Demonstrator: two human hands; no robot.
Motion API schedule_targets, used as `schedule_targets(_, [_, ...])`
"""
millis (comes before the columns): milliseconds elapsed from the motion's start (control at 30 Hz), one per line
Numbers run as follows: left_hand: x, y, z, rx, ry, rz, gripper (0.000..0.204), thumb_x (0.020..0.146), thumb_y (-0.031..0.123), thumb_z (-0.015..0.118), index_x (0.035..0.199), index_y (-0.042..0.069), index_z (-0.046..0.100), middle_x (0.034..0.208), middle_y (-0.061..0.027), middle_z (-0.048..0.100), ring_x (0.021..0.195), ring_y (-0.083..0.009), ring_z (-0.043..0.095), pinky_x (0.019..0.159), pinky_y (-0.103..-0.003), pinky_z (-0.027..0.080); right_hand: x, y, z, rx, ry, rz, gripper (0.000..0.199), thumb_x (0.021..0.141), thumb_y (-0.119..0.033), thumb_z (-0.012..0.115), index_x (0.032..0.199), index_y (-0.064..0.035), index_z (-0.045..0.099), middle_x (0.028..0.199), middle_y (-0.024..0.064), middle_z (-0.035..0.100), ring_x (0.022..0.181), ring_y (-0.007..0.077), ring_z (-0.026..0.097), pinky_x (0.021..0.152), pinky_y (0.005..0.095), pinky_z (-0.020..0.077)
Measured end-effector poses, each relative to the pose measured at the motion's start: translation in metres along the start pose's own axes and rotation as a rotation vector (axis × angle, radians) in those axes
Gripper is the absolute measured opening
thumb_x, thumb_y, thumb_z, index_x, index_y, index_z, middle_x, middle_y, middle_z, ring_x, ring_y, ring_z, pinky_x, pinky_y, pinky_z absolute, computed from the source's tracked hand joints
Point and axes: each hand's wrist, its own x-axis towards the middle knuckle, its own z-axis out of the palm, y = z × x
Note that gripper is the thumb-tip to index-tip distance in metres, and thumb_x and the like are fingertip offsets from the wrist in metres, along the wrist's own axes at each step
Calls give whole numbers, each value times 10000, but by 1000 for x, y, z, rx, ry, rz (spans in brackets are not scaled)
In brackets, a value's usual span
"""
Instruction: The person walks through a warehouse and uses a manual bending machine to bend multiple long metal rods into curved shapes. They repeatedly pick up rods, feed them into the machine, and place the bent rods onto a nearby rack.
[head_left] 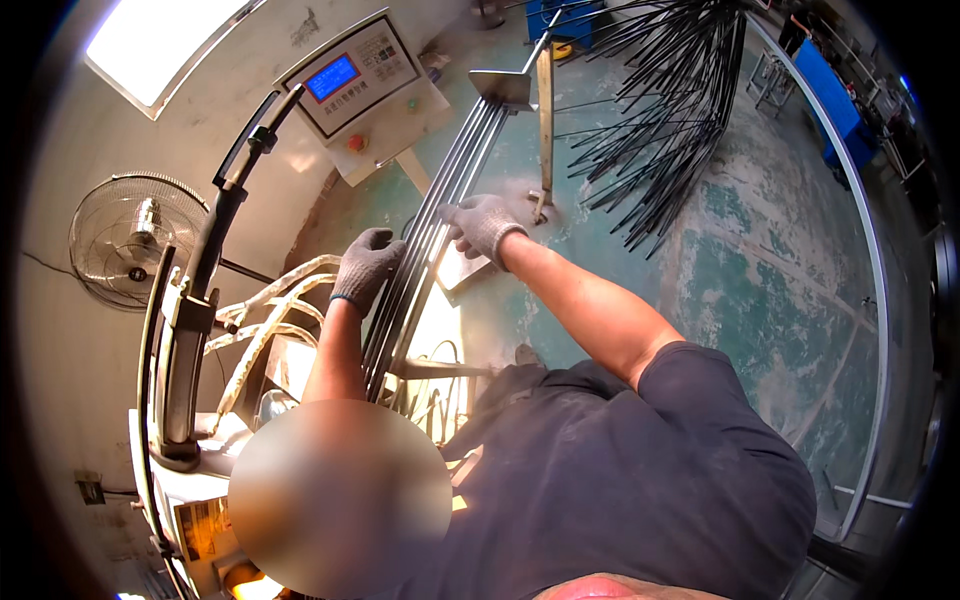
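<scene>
A row of long, thin metal rods (428,235) slopes away in front of me, side by side, toward an upright metal plate (500,88) at the far end. On their left edge, my left hand (367,268) in a grey knit glove has its fingers curled against the outer rods; its fingertips are partly hidden. From the right, my right hand (483,226), in a paler grey glove, reaches over the rods. Its fingers are loosely bent and apart, with the tips at the rods' right edge.
A control box (352,80) with a blue screen and red button stands at the far left. A fan (140,240), an upright machine arm (200,320) and cloth-wrapped hoses (265,330) are on the left. A big bundle of dark rods (670,110) spreads at the far right, inside a curved rail (868,220).
</scene>
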Motion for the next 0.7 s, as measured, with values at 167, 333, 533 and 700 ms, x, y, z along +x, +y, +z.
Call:
schedule_targets(167, [62,22,22,-143,-274,-158,466,947,252,747,1305,-33,663,998,-63,730,845,-135,673,776,-296,552,74,-15,-11,183,99,127,414,964,-355,709,989,58,703,773,117,696,485,188,619,452,372,536])
schedule_targets(333, [87,33,40,-251,-347,-245,265,959,178,730,1138,-15,698,916,-54,727,732,-131,686,688,-264,555,112,-26,-15,164,164,191,367,924,-278,726,809,66,672,671,156,671,427,231,580,384,400,458])
schedule_targets(533, [88,39,34,-248,-353,-328,244,940,168,735,1115,0,707,864,-7,706,723,-93,641,671,-253,524,108,-30,-25,203,107,221,321,877,-263,770,849,25,632,647,110,635,460,207,583,400,380,463])
schedule_targets(700, [105,42,40,-302,-402,-413,218,965,156,700,1130,13,707,857,-9,707,694,-101,647,642,-258,528,109,-39,-37,224,108,279,314,865,-288,799,811,-2,681,627,71,611,407,159,520,380,343,461])
